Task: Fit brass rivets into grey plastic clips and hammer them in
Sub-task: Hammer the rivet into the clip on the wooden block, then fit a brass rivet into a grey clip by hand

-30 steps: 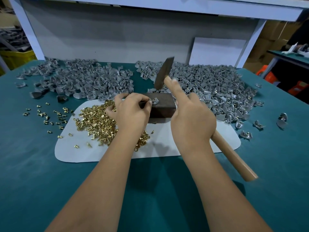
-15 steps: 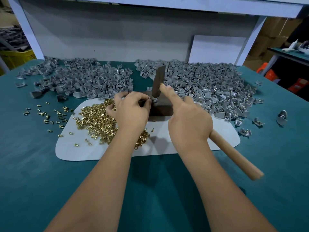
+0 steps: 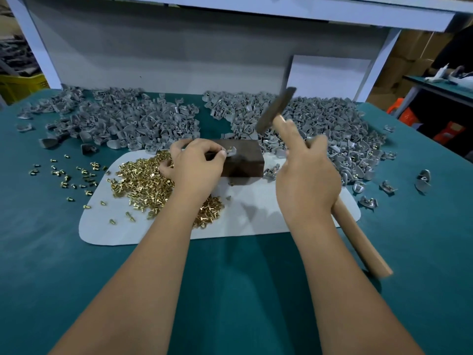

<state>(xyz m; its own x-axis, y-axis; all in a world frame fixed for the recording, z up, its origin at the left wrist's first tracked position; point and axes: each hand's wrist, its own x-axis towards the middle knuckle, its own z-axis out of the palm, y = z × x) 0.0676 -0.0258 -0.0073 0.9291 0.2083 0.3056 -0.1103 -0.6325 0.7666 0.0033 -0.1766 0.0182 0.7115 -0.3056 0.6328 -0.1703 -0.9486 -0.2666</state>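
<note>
A grey clip [image 3: 231, 151] (brass rivet seated) is pinched on the dark block [image 3: 242, 162] by the left hand [image 3: 194, 170]; the hammer [image 3: 275, 111] is gripped, raised just right, by the right hand [image 3: 308, 183]; rivet pile [image 3: 143, 183] lies left.

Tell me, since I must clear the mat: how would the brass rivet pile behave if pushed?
The brass rivet pile would likely scatter, since its pieces are loose. Strays already lie off the white mat, so they probably roll. Being small, they look hard to pinch.
</note>
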